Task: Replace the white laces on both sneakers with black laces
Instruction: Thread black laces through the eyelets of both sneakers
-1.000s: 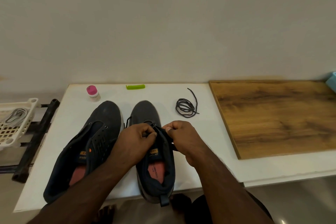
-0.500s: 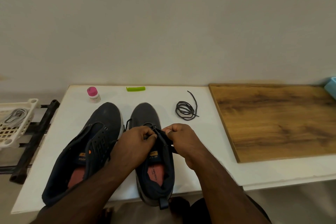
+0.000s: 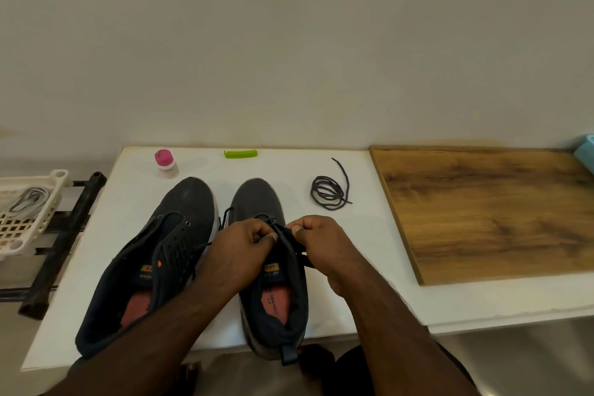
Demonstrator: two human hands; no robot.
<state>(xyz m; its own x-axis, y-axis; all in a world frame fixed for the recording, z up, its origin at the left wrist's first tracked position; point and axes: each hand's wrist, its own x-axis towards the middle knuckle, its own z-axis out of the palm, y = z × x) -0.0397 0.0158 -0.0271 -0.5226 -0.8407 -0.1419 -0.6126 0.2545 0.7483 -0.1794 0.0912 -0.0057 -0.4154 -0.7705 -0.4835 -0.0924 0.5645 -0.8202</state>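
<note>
Both hands meet over the eyelet area of the right sneaker (image 3: 273, 292), and their knuckles cover most of what goes on there. The left hand (image 3: 244, 243) has its fingers curled in and pinches something dark at the throat of the shoe; the right hand (image 3: 324, 241) pinches the dark edge of the tongue or eyelet flap with thumb and forefinger. Whether a lace end sits between the fingertips cannot be made out. A thin black lace (image 3: 225, 214) shows just beyond the left hand, running between the two shoes, and its path is hidden under the hand. The left forearm crosses the heel of the left sneaker (image 3: 154, 264) and hides part of its opening; that shoe's eyelets look bare. Both shoes lie toes toward the wall on the white bench (image 3: 128, 190), the right one's heel hanging over the near edge.

A second black lace, coiled (image 3: 329, 192), lies on the bench to the right of the shoes, apart from them. Near the far edge stand a small bottle with a pink cap (image 3: 165, 163) and a green clip-like piece (image 3: 240, 154), too small to identify. A wooden board (image 3: 482, 212) covers the right of the bench. A pale blue thing (image 3: 585, 151) is cut off at the right border. Left of the bench, a cream basket (image 3: 32, 222), partly out of frame, holds pale laces (image 3: 30, 199) and rests on a black rack (image 3: 67, 235).
</note>
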